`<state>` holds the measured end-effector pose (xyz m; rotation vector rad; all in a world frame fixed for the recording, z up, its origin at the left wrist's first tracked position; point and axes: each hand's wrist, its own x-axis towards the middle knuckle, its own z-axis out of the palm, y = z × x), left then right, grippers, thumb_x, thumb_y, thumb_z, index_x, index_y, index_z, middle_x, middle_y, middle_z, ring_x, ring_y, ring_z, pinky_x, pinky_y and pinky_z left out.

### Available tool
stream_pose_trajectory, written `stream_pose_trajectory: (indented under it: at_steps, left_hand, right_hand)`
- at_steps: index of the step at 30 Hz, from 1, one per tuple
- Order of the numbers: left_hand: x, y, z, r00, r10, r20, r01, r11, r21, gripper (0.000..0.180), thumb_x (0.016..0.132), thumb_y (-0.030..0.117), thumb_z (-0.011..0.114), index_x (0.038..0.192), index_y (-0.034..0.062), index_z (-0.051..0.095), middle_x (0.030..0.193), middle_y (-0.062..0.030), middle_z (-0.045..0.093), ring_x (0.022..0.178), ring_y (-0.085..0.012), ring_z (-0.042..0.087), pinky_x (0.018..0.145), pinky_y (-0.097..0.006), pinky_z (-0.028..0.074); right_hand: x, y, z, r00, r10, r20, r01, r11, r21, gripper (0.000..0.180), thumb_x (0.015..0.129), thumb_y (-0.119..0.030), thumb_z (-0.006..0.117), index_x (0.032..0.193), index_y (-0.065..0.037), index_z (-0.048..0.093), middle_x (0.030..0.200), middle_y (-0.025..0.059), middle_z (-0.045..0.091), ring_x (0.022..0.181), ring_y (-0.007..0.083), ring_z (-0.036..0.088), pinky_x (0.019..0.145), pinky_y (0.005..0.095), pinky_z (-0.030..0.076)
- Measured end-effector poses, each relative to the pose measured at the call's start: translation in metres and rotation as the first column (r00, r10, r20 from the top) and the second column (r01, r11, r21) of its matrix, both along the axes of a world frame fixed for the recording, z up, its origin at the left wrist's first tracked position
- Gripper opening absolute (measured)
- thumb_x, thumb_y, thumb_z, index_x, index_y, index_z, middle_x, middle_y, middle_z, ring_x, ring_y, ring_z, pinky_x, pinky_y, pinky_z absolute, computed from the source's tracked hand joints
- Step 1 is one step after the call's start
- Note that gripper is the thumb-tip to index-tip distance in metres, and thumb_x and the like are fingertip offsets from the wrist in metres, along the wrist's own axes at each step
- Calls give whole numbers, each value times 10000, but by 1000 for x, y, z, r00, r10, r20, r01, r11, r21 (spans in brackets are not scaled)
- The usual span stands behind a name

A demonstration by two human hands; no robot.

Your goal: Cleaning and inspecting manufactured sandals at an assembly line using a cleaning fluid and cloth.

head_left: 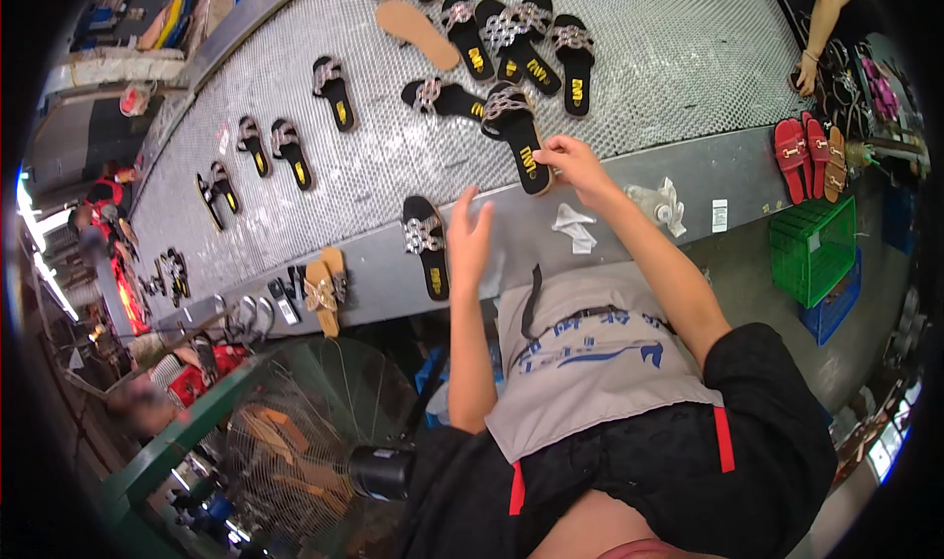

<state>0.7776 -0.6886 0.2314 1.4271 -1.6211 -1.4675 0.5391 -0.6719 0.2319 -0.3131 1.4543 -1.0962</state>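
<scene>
My right hand [578, 171] pinches the heel end of a black slide sandal [524, 146], thumb and fingers closed on its edge. That sandal has a silvery chain-like strap and yellow print on its insole. Its toe points away from me, over the mesh conveyor belt [393, 180]. My left hand [469, 235] is raised with thumb and fingers apart, holding nothing. Just left of it, another black sandal [427, 249] lies on the metal ledge [379, 294]. Beyond my right hand, several similar sandals [575, 67] lie grouped on the belt, beside a tan sole [417, 34].
More black sandals [334, 92] are spread along the belt leftward. White crumpled paper [574, 227] and a clear plastic wrap [657, 206] rest on the ledge. Red sandals [793, 156] sit at right above a green crate [814, 249]. A large fan [305, 441] stands lower left. Another person's arm [824, 28] reaches in at upper right.
</scene>
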Motion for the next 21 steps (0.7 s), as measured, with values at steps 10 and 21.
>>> stream_pose_trajectory:
  at_steps: [10, 21]
  left_hand:
    - [-27, 63, 145, 873, 133, -469, 85, 906, 415, 725, 898, -23, 703, 1511, -123, 328, 1279, -189, 638, 1130, -198, 633, 995, -320, 493]
    - [108, 62, -59, 899, -31, 436, 17, 999, 37, 558, 907, 18, 638, 1441, -3, 477, 1354, -208, 486, 1230, -355, 532, 1090, -414, 408]
  right_hand:
    - [37, 124, 141, 948, 67, 311, -34, 993, -112, 273, 963, -142, 702, 1162, 8, 590, 1095, 73, 670, 917, 130, 694, 741, 307, 600]
    - [27, 117, 55, 853, 501, -143, -494, 865, 83, 391, 958, -269, 685, 1252, -20, 616, 1064, 93, 665, 951, 166, 621, 792, 326, 535]
